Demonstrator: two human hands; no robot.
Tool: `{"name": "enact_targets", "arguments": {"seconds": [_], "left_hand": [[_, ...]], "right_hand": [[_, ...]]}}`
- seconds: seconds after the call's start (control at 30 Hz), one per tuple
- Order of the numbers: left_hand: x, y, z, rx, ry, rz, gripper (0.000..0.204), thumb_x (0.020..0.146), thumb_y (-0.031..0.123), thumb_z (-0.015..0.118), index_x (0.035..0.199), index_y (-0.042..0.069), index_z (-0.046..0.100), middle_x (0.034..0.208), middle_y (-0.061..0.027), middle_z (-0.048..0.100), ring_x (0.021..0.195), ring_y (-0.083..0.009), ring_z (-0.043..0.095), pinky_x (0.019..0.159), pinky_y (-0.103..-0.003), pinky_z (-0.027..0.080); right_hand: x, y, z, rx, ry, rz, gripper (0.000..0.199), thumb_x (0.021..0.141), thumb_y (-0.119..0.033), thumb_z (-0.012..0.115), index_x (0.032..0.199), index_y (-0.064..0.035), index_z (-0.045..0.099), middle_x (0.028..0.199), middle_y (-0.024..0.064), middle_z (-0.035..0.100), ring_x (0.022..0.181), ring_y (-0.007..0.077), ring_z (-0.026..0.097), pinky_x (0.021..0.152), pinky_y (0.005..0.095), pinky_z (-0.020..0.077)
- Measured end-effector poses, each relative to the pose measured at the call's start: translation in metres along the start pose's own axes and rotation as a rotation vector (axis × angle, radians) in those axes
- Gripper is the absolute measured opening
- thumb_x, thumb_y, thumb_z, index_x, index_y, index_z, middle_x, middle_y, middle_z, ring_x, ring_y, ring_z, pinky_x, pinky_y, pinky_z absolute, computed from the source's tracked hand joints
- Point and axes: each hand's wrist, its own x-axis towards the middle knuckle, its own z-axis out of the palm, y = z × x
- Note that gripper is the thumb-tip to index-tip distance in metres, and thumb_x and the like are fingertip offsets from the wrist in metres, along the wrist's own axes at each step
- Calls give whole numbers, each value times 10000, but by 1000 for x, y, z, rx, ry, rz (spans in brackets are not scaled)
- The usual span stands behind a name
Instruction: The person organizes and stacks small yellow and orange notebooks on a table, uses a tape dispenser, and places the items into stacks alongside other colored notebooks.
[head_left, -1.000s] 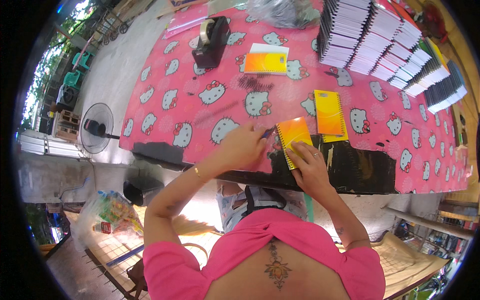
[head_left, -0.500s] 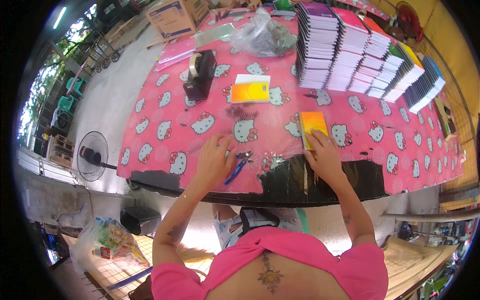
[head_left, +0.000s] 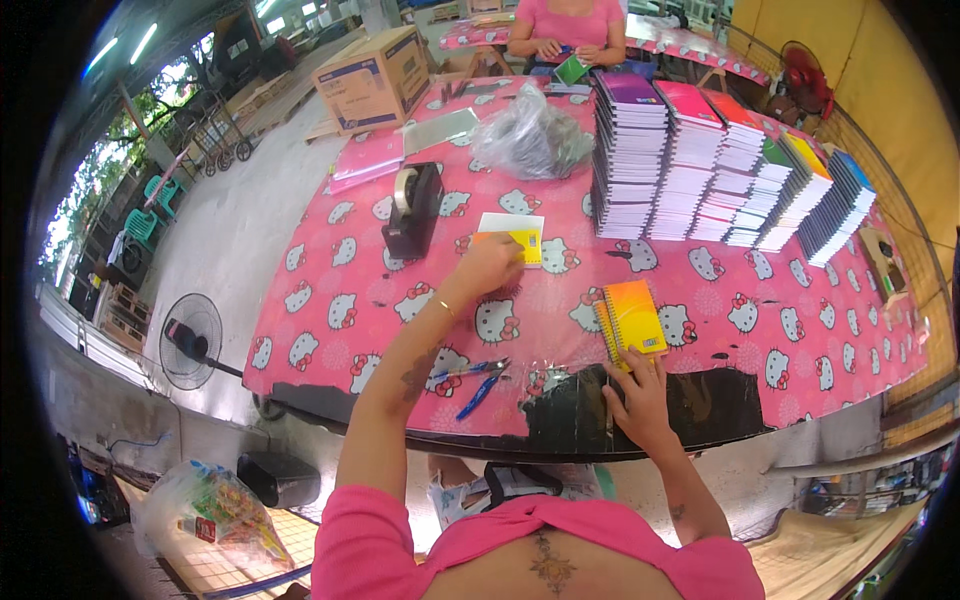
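Note:
My left hand (head_left: 490, 265) reaches out over an orange-yellow notebook (head_left: 533, 245), its bent fingers together on the cover and their tips partly hidden. White paper shows behind that cover. My right hand (head_left: 642, 402) holds the lower end of an orange-yellow spiral notebook (head_left: 636, 312), thumb to the left. A second coiled edge peeks out beneath this notebook on its left. Between my forearms, near the table's front edge, lie blue-handled pliers (head_left: 487, 388) with their handles spread.
Tall stacks of spiral notebooks (head_left: 690, 170) stand at the back right. A black tape dispenser (head_left: 413, 215), clear plastic bag (head_left: 535, 135) and cardboard box (head_left: 375, 85) sit further back. Across the table (head_left: 330, 290), another person's hands (head_left: 575, 52) hold something green. A fan (head_left: 190, 340) is left.
My left hand has moved away from beside the pliers, forward to the orange-yellow notebook. Beneath my right hand, a second coiled edge now shows. The view has tilted up, revealing the other person.

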Motion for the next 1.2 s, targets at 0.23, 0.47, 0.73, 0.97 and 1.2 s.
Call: {"name": "enact_targets", "arguments": {"seconds": [0.23,0.47,0.73,0.97,1.2], "left_hand": [[-5,4,15,181,-116,-75,118,870,87,601,941,9,655,970,-167,673,951,-343,648,827,-429,521],[5,18,-2,-39,-52,-214,245,856,39,540,1079,29,641,1019,-167,662,979,-340,634,833,-440,493],[-17,175,-23,77,342,305,247,812,104,588,1054,55,596,1000,-148,598,940,-330,573,795,-457,454],[-107,149,-41,-8,231,-239,210,873,124,607,1057,25,606,1005,-163,611,934,-352,580,814,-459,462],[-162,77,-59,80,266,-633,206,898,95,609,1084,7,613,997,-176,649,879,-362,624,782,-424,499]], "right_hand": [[5,0,4,85,46,21,306,839,-130,687,1142,-94,660,1264,104,586,1255,305,512,1104,530,290],[6,0,1,57,34,-3,311,842,-135,683,1150,-97,654,1272,88,585,1252,288,515,1104,524,293],[37,-41,-9,507,390,161,556,789,-97,778,1293,-23,555,1315,167,559,1265,311,503,1089,438,337],[15,-28,28,823,46,401,366,813,4,746,1148,-15,600,953,94,687,875,121,633,792,278,501],[25,-27,31,1039,-120,408,278,845,1,698,1117,-8,641,1012,65,646,929,131,600,840,267,477]]}}
